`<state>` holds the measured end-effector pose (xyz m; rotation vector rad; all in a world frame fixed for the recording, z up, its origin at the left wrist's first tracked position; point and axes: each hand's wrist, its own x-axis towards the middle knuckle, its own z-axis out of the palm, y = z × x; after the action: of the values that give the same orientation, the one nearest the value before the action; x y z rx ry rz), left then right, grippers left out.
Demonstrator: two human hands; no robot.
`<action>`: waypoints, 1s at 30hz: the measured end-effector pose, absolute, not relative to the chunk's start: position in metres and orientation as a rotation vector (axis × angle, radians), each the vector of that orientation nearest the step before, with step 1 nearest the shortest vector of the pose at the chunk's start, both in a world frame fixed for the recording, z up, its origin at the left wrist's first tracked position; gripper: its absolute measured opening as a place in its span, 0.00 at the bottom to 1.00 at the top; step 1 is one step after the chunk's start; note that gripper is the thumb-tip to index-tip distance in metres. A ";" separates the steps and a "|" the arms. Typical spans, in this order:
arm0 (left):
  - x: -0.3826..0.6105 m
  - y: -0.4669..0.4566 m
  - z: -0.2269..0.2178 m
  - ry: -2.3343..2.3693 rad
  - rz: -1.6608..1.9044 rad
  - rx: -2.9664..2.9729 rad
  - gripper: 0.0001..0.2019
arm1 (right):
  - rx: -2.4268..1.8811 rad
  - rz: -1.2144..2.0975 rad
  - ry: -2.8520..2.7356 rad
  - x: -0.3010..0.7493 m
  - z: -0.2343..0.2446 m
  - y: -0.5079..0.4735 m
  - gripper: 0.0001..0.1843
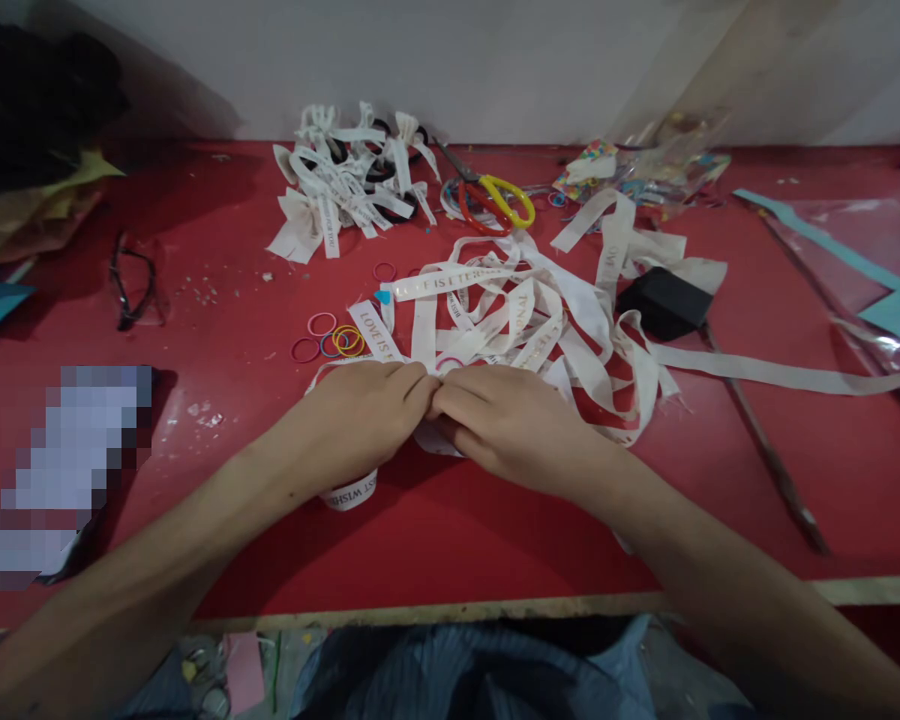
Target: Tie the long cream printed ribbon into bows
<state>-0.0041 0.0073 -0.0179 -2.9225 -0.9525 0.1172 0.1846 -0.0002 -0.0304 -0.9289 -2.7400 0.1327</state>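
Note:
My left hand (360,410) and my right hand (506,420) meet fingertip to fingertip at the middle of the red table (495,540). Both are closed, pinching a white printed ribbon (349,493) whose end curls out under my left wrist. A small pink elastic ring (450,363) shows just beyond the fingertips. A tangle of the same white ribbon (540,320) lies right behind my hands. Several coloured elastic rings (337,340) lie to the left of it.
A pile of finished ribbon bows (349,180) sits at the back. Yellow-and-red scissors (495,200) lie beside it. A black box (664,303), a thin rod (765,450), eyeglasses (131,280), clear plastic bags (645,165) and blue paper (896,315) surround the work area.

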 end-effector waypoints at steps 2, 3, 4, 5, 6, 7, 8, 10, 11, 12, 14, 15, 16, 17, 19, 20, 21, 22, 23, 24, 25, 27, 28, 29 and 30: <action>-0.005 0.007 -0.018 -0.959 0.131 -2.923 0.05 | -0.933 0.133 -2.742 0.185 -0.030 0.000 0.04; -0.005 0.007 -0.018 -0.960 0.130 -2.923 0.05 | -0.932 0.136 -2.743 0.185 -0.030 -0.001 0.04; -0.005 0.007 -0.018 -0.960 0.126 -2.923 0.05 | -0.928 0.140 -2.742 0.185 -0.030 -0.001 0.04; -0.005 0.006 -0.018 -0.959 0.123 -2.923 0.05 | -0.927 0.144 -2.741 0.184 -0.030 -0.001 0.05; -0.005 0.006 -0.017 -0.958 0.122 -2.924 0.05 | -0.927 0.148 -2.738 0.184 -0.030 -0.001 0.05; -0.005 0.006 -0.017 -0.957 0.129 -2.925 0.05 | -0.926 0.152 -2.738 0.184 -0.030 -0.002 0.05; -0.005 0.006 -0.016 -0.959 0.138 -2.925 0.05 | -0.927 0.154 -2.739 0.184 -0.030 -0.002 0.05; -0.004 0.005 -0.016 -0.964 0.160 -2.927 0.06 | -0.927 0.155 -2.744 0.184 -0.029 -0.001 0.04; -0.004 0.005 -0.015 -0.967 0.165 -2.927 0.06 | -0.926 0.155 -2.747 0.184 -0.029 -0.001 0.04; -0.004 0.005 -0.015 -0.972 0.166 -2.926 0.06 | -0.925 0.153 -2.748 0.184 -0.029 -0.001 0.04; -0.004 0.005 -0.015 -0.976 0.164 -2.927 0.06 | -0.925 0.148 -2.748 0.184 -0.029 -0.001 0.04; -0.005 0.005 -0.015 -0.979 0.168 -2.928 0.06 | -0.926 0.145 -2.749 0.184 -0.029 0.000 0.04; -0.005 0.005 -0.015 -0.981 0.172 -2.929 0.06 | -0.925 0.140 -2.750 0.184 -0.029 0.000 0.04; -0.005 0.005 -0.015 -0.981 0.177 -2.929 0.06 | -0.924 0.137 -2.753 0.184 -0.030 0.000 0.04; -0.005 0.005 -0.015 -0.979 0.185 -2.927 0.05 | -0.920 0.132 -2.755 0.184 -0.030 0.000 0.04; -0.005 0.004 -0.015 -0.977 0.182 -2.926 0.05 | -0.917 0.129 -2.753 0.185 -0.030 -0.001 0.04; -0.005 0.004 -0.015 -0.974 0.176 -2.926 0.05 | -0.913 0.127 -2.751 0.185 -0.030 -0.001 0.04; -0.005 0.004 -0.015 -0.974 0.167 -2.925 0.05 | -0.912 0.123 -2.748 0.185 -0.030 -0.001 0.04; -0.004 0.004 -0.015 -0.975 0.162 -2.924 0.05 | -0.912 0.122 -2.746 0.185 -0.030 -0.001 0.04; -0.004 0.004 -0.016 -0.977 0.160 -2.923 0.04 | -0.912 0.123 -2.746 0.185 -0.030 -0.001 0.04; -0.004 0.004 -0.016 -0.977 0.161 -2.923 0.05 | -0.915 0.125 -2.747 0.185 -0.030 -0.001 0.04; -0.004 0.005 -0.016 -0.976 0.165 -2.921 0.05 | -0.920 0.131 -2.749 0.185 -0.030 -0.001 0.04; -0.004 0.005 -0.016 -0.973 0.167 -2.921 0.05 | -0.918 0.134 -2.748 0.185 -0.030 -0.001 0.04; -0.004 0.005 -0.016 -0.969 0.168 -2.922 0.06 | -0.916 0.136 -2.747 0.185 -0.030 -0.001 0.04; -0.004 0.005 -0.016 -0.967 0.163 -2.919 0.05 | -0.914 0.137 -2.745 0.185 -0.030 -0.001 0.04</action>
<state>-0.0045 0.0053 -0.0157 -2.9193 -0.9666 0.1629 0.1850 -0.0006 -0.0300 -0.9144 -2.7453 0.1367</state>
